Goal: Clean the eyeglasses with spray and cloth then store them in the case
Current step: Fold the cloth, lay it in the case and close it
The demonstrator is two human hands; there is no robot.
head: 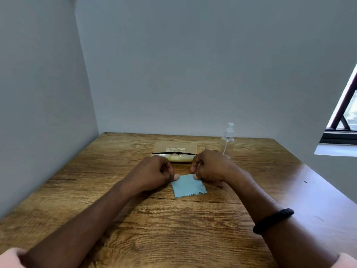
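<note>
A small light-blue cloth [188,186] with zigzag edges lies on the wooden table [135,219] in the middle. My left hand [157,172] pinches its far left corner. My right hand [209,167] pinches its far right corner. Just behind my hands lie the eyeglasses [178,158], folded, with a pale cream frame and a thin black edge. A tan flat case [175,147] with white print lies behind the glasses. A clear spray bottle [228,141] with a white nozzle stands upright to the right of the case.
Grey walls close the table at the left and back. A window [345,117] with a white sill is at the right. A black band [273,220] is on my right wrist.
</note>
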